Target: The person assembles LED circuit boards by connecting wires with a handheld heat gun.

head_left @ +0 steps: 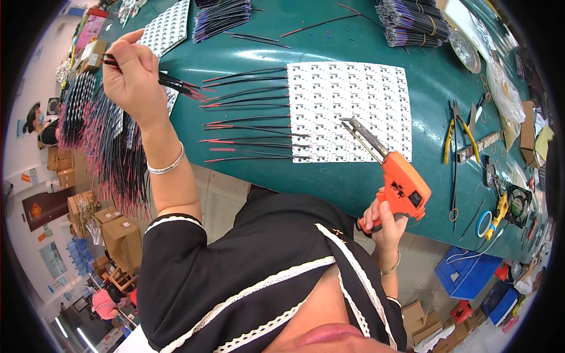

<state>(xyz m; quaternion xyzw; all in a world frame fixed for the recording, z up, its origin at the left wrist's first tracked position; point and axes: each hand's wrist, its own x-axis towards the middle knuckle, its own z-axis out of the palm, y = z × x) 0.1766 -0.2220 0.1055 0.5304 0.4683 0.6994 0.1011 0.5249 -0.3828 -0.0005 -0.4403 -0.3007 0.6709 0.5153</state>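
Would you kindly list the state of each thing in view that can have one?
left hand: raised, closed on a bunch of wires.
right hand: closed on the grip of the orange soldering gun, tip over the board's lower right.
white panel board: flat on the green table, wire pairs along its left edge.
yellow-handled pliers: lying unused.

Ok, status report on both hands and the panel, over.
Left hand pinching black-red wires. Right hand gripping orange soldering gun, tip over white panel. Nothing blocking the panel.
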